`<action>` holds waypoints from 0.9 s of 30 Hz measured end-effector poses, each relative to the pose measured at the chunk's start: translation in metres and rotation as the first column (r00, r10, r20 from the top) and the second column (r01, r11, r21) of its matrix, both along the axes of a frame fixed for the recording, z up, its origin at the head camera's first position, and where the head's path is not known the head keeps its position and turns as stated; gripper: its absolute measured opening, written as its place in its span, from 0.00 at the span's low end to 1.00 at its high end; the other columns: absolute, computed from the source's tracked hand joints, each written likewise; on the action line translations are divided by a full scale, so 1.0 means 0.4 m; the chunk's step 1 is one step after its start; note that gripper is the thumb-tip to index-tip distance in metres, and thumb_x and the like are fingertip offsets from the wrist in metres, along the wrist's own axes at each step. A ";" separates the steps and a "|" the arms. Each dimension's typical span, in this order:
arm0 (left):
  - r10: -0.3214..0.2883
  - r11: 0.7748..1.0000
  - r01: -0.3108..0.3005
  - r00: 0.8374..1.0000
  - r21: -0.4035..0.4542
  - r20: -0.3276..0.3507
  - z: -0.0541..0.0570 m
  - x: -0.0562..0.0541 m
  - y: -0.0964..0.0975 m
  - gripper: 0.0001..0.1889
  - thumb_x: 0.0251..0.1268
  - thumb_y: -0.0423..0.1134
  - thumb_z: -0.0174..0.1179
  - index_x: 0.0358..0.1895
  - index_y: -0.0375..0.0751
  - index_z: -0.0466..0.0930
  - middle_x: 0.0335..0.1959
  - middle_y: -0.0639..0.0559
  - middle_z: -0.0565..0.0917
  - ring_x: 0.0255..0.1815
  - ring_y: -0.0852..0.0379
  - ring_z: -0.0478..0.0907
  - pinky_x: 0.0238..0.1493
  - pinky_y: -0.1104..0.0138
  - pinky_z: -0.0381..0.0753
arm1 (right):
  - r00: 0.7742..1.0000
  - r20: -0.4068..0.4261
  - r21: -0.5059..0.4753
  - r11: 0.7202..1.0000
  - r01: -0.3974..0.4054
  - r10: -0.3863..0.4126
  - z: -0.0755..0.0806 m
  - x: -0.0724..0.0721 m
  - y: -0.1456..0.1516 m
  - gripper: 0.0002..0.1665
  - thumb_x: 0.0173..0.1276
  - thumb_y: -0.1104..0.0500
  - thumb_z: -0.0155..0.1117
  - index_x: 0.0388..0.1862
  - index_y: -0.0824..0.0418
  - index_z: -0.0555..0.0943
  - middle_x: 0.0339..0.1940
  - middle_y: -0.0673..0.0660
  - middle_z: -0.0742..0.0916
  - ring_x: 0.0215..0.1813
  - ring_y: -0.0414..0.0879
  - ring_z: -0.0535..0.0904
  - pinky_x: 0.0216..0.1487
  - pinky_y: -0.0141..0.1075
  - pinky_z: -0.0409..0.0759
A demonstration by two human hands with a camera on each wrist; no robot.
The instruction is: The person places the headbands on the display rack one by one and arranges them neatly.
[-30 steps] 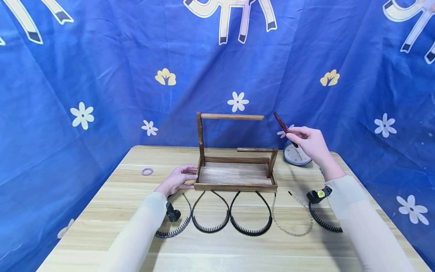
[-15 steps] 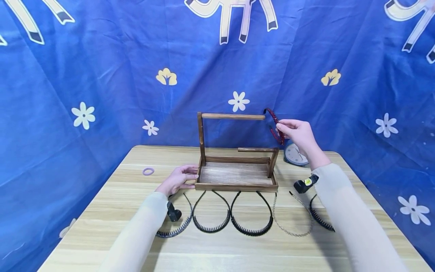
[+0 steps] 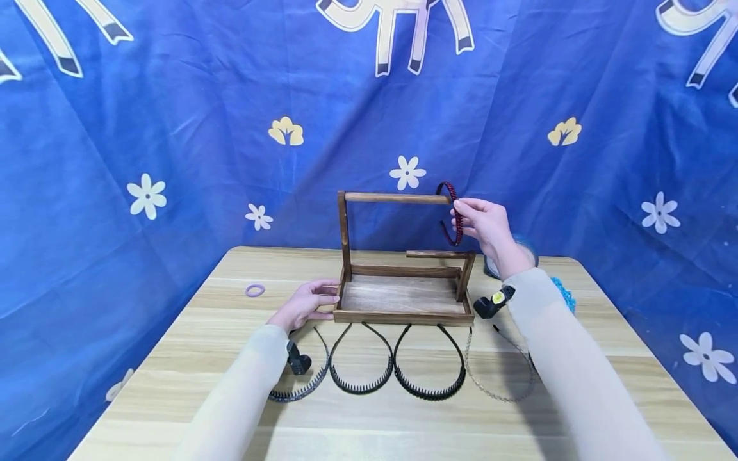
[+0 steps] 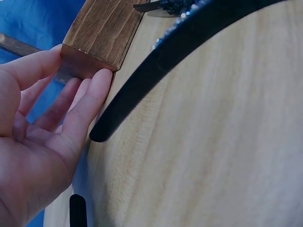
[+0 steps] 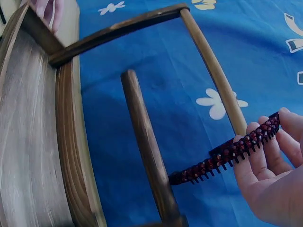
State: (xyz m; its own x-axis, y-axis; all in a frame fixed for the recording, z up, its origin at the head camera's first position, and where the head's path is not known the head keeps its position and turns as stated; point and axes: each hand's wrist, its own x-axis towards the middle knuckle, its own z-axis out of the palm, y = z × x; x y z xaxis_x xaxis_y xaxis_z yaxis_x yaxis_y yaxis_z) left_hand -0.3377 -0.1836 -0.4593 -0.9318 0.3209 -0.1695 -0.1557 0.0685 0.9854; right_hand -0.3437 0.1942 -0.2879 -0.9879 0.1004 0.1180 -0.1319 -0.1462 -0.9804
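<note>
My right hand (image 3: pixel 487 227) pinches a dark red toothed headband (image 3: pixel 458 218) at the free end of the upper bar (image 3: pixel 398 198) of a wooden stand (image 3: pixel 375 317). The hoop appears to be around the bar's tip. Beaded red stones show on the headband (image 5: pixel 232 151) in the right wrist view, with fingers behind it. My left hand (image 3: pixel 308 299) touches the left end of the stand's tray with its thumb and fingers, which look mostly straight. Below that hand lies a glittery dark headband (image 4: pixel 156 66), partly hidden by the wrist camera in the head view.
Black toothed headbands (image 3: pixel 360 389) and a thin silvery headband (image 3: pixel 501 398) lie in a row before the stand. A lower bar (image 3: pixel 438 254) juts leftward. A lilac ring (image 3: pixel 255 291) lies left; a clock (image 3: pixel 527 246) and blue crinkled item (image 3: pixel 564 294) are partly hidden right.
My right hand has moved left with the red headband, bringing it from right of the stand to the upper bar's end. The headband has turned. My left hand has stayed at the tray.
</note>
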 end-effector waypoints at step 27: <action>0.030 1.000 -0.030 0.999 0.000 0.014 0.006 0.010 -0.001 0.29 0.60 0.27 0.59 0.66 0.40 0.64 0.60 0.35 0.68 0.51 0.43 0.74 0.42 0.54 0.83 | 0.981 0.115 -0.252 0.960 -0.125 0.158 0.014 -0.039 -0.108 0.23 0.61 0.67 0.64 0.56 0.66 0.73 0.40 0.57 0.84 0.32 0.46 0.82 0.40 0.38 0.84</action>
